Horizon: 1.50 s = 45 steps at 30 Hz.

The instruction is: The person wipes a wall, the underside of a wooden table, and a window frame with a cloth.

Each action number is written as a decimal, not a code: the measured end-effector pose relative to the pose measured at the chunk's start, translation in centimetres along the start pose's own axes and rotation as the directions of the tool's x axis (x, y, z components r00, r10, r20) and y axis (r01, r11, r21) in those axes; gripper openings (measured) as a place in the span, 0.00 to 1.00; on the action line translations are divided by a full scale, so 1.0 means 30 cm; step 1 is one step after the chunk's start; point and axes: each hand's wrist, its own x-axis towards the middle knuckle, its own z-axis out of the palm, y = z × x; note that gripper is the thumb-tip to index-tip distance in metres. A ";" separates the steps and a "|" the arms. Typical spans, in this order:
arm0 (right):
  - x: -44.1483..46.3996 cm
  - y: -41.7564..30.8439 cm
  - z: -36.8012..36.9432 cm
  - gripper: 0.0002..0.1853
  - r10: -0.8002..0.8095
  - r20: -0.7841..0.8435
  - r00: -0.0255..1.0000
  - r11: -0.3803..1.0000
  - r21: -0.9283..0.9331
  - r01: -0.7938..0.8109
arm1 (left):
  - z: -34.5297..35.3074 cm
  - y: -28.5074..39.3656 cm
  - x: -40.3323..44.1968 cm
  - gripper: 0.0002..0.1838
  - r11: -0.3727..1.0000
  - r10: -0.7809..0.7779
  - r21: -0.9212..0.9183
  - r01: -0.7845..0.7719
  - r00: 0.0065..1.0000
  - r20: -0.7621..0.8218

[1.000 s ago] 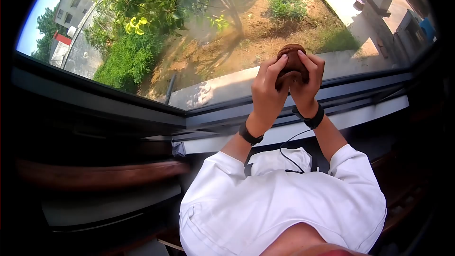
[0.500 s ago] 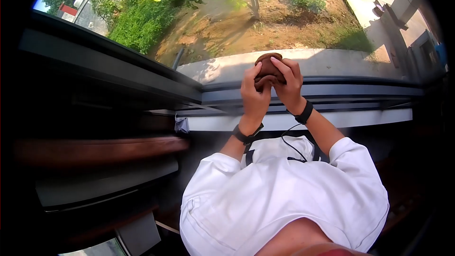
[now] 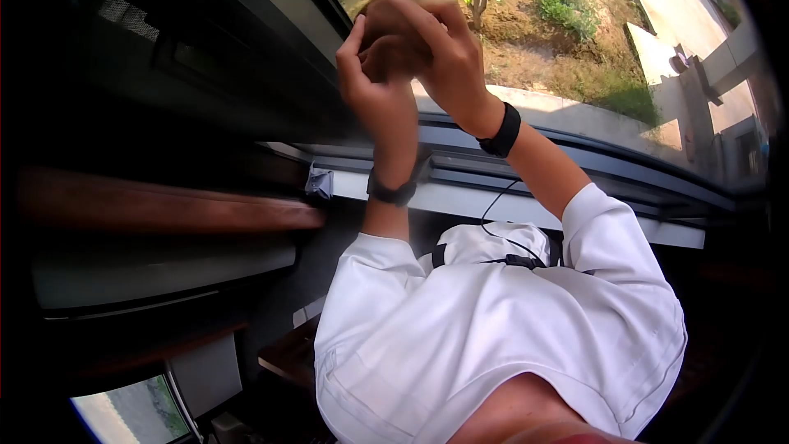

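Note:
A brown, folded cloth-like item is held up in front of the window, somewhat blurred. My left hand grips its left and lower side, fingers curled round the edge. From the right, my right hand is closed on the same item, with its fingers over the top. Both wrists wear black bands. The brown item hides part of the fingers, and the two hands are close together around it.
Below my hands run the dark window frame and a white sill. A small grey cloth sits at the sill's left end. At the left is a brown padded edge. Outside are soil, plants and paving.
Both hands have moved up and to the left in view with the brown item still held between them. The view has turned, showing less of the garden's left side.

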 end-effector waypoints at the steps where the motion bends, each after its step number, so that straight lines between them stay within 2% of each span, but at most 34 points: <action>1: -0.001 -0.003 0.019 0.33 -0.019 0.009 1.000 1.000 -0.012 0.019 | -0.014 -0.017 -0.002 0.23 1.000 -0.017 -0.006 0.017 1.000 -0.004; 3: -0.024 -0.001 0.039 0.32 -0.036 0.069 0.997 0.997 -0.062 0.040 | -0.040 -0.061 -0.017 0.22 0.999 -0.050 -0.015 0.050 0.999 -0.010; 6: -0.086 0.005 0.063 0.33 -0.027 0.125 0.992 0.996 -0.078 0.037 | -0.081 -0.121 -0.083 0.20 0.989 -0.133 0.066 0.131 0.991 0.021; 9: -0.182 0.006 0.076 0.33 0.041 0.183 0.982 0.996 -0.081 -0.026 | -0.119 -0.145 -0.145 0.19 0.972 -0.118 0.209 0.105 0.992 0.049; 13: -0.293 0.052 0.090 0.29 0.052 0.249 0.967 0.988 -0.151 -0.014 | -0.137 -0.228 -0.240 0.19 0.943 -0.294 0.187 0.276 0.953 0.077; 14: -0.288 0.048 0.096 0.30 0.061 0.246 0.967 0.987 -0.158 -0.022 | -0.139 -0.221 -0.236 0.20 0.943 -0.297 0.180 0.280 0.952 0.073; 17: -0.251 0.031 0.105 0.33 0.050 0.212 0.976 0.986 -0.166 -0.015 | -0.123 -0.203 -0.197 0.19 0.948 -0.283 0.164 0.271 0.958 0.049; 20: -0.162 0.014 0.096 0.31 -0.022 0.162 0.987 0.981 -0.186 0.053 | -0.105 -0.136 -0.128 0.19 0.990 -0.132 0.042 0.132 0.991 0.009; 23: -0.079 -0.011 0.088 0.30 -0.044 0.106 0.993 0.969 -0.239 0.069 | -0.092 -0.089 -0.057 0.19 1.000 0.006 0.010 -0.006 1.000 -0.004; 28: -0.174 0.027 0.096 0.29 -0.066 0.132 0.989 0.961 -0.260 0.099 | -0.114 -0.149 -0.123 0.20 0.996 -0.067 0.061 0.064 0.997 0.040; 32: -0.381 0.057 0.092 0.28 0.144 0.325 0.935 0.958 -0.283 -0.049 | -0.165 -0.306 -0.284 0.18 0.932 -0.233 0.314 0.179 0.962 0.143; 33: -0.437 0.064 0.096 0.31 0.194 0.350 0.916 0.958 -0.269 -0.101 | -0.180 -0.347 -0.328 0.18 0.912 -0.282 0.357 0.203 0.941 0.187; 36: -0.635 0.110 0.083 0.26 0.419 0.466 0.779 0.900 -0.328 -0.288 | -0.202 -0.456 -0.453 0.19 0.841 -0.438 0.478 0.254 0.838 0.325; 38: -0.741 0.135 0.073 0.24 0.553 0.488 0.675 0.830 -0.391 -0.397 | -0.187 -0.485 -0.511 0.19 0.836 -0.458 0.489 0.248 0.806 0.374; 43: -0.727 0.134 -0.040 0.21 0.621 0.478 0.621 0.782 -0.439 -0.443 | -0.108 -0.461 -0.557 0.18 0.823 -0.525 0.491 0.286 0.713 0.464; 45: -0.733 0.148 -0.117 0.21 0.664 0.443 0.603 0.739 -0.512 -0.438 | -0.047 -0.447 -0.604 0.19 0.855 -0.483 0.457 0.247 0.701 0.524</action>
